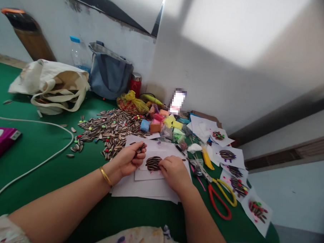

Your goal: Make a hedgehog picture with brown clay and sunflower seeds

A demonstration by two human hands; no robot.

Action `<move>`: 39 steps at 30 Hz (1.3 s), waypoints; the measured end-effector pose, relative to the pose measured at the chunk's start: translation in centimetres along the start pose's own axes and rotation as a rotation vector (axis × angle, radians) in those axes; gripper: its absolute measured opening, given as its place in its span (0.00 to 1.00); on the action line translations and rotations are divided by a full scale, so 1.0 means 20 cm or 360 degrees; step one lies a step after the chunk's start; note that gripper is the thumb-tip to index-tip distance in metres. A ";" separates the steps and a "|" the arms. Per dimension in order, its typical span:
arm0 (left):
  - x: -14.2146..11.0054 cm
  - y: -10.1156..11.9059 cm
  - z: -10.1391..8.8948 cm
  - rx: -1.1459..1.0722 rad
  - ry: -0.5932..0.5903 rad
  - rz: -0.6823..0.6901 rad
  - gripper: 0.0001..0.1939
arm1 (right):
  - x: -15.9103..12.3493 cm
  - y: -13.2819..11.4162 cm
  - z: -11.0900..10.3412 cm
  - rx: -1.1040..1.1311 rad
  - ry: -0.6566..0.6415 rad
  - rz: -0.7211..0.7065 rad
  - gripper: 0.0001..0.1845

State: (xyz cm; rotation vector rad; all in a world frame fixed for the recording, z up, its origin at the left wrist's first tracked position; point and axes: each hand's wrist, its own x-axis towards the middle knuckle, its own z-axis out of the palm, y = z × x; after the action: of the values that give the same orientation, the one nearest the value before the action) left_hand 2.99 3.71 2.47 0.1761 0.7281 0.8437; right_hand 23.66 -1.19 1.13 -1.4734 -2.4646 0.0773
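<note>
Closed around a few striped sunflower seeds (140, 148), my left hand (130, 158) hovers over the left part of a white paper (146, 176). On that paper lies a rounded patch of sunflower seeds (153, 163) set side by side, with small pink bits below it. My right hand (174, 172) touches the patch's right edge, its fingertips pinched together. Whatever sits between those fingertips is hidden. More white sheets (145, 192) are stacked underneath. A big heap of loose sunflower seeds (113, 126), dotted with coloured ones, spreads just beyond my left hand.
Scissors (220, 199) with red and yellow handles lie to the right, near finished seed pictures on paper (257, 211). Coloured clay packs (155, 127) and a phone (177, 101) stand behind. Bags (110, 76), a white cable (42, 163) and a purple box (2, 143) are leftward.
</note>
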 end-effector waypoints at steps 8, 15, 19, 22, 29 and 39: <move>0.00 -0.02 -0.02 0.0116 -0.0112 -0.0023 0.07 | -0.01 0.03 -0.05 0.0293 0.0343 0.0035 0.07; -0.04 -0.08 0.01 0.0606 -0.0215 -0.0097 0.12 | 0.00 -0.05 -0.04 0.0655 0.0591 0.0009 0.10; -0.07 -0.12 0.03 0.0862 -0.0232 -0.0020 0.13 | 0.01 -0.08 -0.02 0.0735 0.0590 -0.0024 0.05; -0.06 -0.12 0.03 0.0905 -0.0220 0.0000 0.14 | 0.01 -0.08 -0.02 0.0746 0.0622 -0.0020 0.04; -0.06 -0.11 0.03 0.0891 -0.0211 0.0026 0.13 | 0.01 -0.07 -0.03 0.0908 0.0633 0.0143 0.10; -0.04 -0.13 0.00 0.0927 -0.0251 0.0142 0.16 | 0.02 -0.04 -0.01 0.1118 0.0497 0.0177 0.05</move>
State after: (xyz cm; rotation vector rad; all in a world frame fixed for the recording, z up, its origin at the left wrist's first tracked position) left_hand 4.29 1.43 1.75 0.7922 0.8058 0.6735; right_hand 22.84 -1.33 1.62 -1.1861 -1.8240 0.6144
